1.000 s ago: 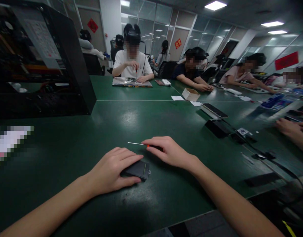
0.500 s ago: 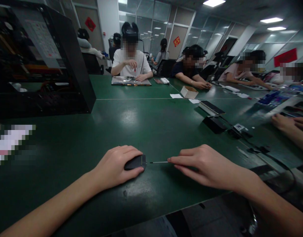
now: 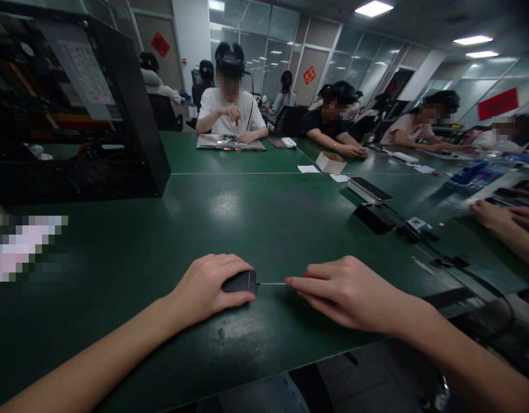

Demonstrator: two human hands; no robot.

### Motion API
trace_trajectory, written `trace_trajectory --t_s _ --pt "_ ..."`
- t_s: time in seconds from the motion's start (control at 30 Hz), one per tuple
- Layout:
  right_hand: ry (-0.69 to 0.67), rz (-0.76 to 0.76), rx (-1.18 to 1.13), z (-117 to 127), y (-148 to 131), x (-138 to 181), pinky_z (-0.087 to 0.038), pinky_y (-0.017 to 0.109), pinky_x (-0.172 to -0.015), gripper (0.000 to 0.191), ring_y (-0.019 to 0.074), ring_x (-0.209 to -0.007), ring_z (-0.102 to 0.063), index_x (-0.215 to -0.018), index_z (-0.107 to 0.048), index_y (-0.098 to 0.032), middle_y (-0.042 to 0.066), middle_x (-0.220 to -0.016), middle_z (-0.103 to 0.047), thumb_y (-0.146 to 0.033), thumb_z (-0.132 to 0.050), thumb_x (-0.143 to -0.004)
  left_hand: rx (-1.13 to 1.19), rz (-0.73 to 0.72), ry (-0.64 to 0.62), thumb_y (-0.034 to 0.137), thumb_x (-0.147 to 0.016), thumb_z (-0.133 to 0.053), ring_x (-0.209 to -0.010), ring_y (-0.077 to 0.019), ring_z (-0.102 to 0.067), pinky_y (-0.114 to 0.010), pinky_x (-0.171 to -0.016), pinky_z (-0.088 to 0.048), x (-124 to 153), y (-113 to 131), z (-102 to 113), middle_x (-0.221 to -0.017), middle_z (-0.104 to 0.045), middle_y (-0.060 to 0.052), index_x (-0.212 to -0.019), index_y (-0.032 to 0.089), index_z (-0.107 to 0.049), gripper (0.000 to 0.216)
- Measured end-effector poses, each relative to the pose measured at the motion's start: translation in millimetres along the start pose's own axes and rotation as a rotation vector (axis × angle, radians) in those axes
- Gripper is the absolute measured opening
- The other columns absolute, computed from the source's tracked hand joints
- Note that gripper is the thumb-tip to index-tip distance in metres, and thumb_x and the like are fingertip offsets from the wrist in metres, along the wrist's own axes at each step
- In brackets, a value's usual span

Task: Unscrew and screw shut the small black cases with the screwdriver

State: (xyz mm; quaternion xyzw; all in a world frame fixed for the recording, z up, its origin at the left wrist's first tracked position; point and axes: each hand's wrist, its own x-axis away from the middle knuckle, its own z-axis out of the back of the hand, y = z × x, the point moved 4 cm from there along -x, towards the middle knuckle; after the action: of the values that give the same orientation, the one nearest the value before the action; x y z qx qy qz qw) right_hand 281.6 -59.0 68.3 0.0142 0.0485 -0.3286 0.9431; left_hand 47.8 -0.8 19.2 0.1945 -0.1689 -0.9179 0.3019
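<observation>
My left hand [image 3: 210, 287] is closed over a small black flat device [image 3: 240, 281] and holds it down on the green table [image 3: 256, 218]. My right hand [image 3: 346, 292] pinches a thin screwdriver [image 3: 271, 283] whose metal shaft points left. The tip touches the right end of the device. The screwdriver's handle is hidden inside my fingers.
A black computer case [image 3: 70, 109] stands at the left. A phone [image 3: 370, 188], a black box [image 3: 374, 218] and cables [image 3: 440, 258] lie at the right, near another person's hands [image 3: 501, 218]. Several people sit at the far side, with a small cardboard box [image 3: 331, 163].
My right hand swung from behind the device to its right side. The screwdriver tip then closed the gap and now touches the device's end. My left hand stayed on the device.
</observation>
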Motion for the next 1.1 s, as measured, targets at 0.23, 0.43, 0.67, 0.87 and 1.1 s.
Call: trace_trajectory --t_s 0.23,0.43,0.67,0.87,1.1 --pt "0.173 0.269 0.368 12 -27 2 -0.036 0.034 -0.048 0.032 0.0171 -0.059 -0.057 -0.114 -0.070 -0.009 0.010 -0.081 -0.072 -0.009 -0.043 -0.097 -0.060 -0.030 0.019 0.051 -0.095 -0.064 -0.096 -0.0250 -0.071 -0.034 -0.080 -0.049 1 1 -4 -0.110 -0.074 -0.007 -0.117 0.021 -0.067 0.037" --pt "-0.099 -0.179 -0.330 22 -2 -23 -0.046 0.027 -0.060 0.025 0.0145 -0.067 -0.067 -0.106 -0.077 -0.020 0.004 -0.082 -0.075 -0.021 -0.053 -0.098 -0.108 -0.072 0.065 0.050 -0.096 -0.063 -0.087 -0.0251 -0.070 -0.035 -0.074 -0.048 4 1 -5 -0.105 -0.074 -0.006 -0.116 0.020 -0.066 0.036" --pt "-0.097 0.012 -0.183 20 5 -25 -0.045 0.026 -0.058 0.028 0.0134 -0.067 -0.066 -0.116 -0.073 -0.014 0.006 -0.085 -0.074 -0.021 -0.051 -0.101 -0.166 -0.115 0.103 0.054 -0.100 -0.055 -0.085 -0.0245 -0.071 -0.035 -0.070 -0.047 5 -1 -6 -0.101 -0.074 -0.006 -0.114 0.019 -0.065 0.039" --pt "0.126 0.365 0.365 15 -27 -6 -0.032 0.032 -0.045 0.029 0.0149 -0.055 -0.055 -0.116 -0.068 -0.007 0.006 -0.075 -0.065 -0.016 -0.045 -0.101 -0.163 -0.119 0.125 0.053 -0.100 -0.055 -0.085 -0.0234 -0.071 -0.034 -0.070 -0.046 5 -1 -6 -0.101 -0.074 -0.005 -0.113 0.019 -0.065 0.038" --pt "0.038 0.018 -0.146 -14 -9 -9 -0.039 0.025 -0.054 0.031 0.0113 -0.063 -0.060 -0.124 -0.066 -0.017 0.003 -0.081 -0.067 -0.024 -0.044 -0.105 -0.143 -0.105 0.132 0.054 -0.099 -0.056 -0.085 -0.0239 -0.072 -0.035 -0.072 -0.047 4 -2 -6 -0.102 -0.075 -0.006 -0.114 0.018 -0.066 0.040"
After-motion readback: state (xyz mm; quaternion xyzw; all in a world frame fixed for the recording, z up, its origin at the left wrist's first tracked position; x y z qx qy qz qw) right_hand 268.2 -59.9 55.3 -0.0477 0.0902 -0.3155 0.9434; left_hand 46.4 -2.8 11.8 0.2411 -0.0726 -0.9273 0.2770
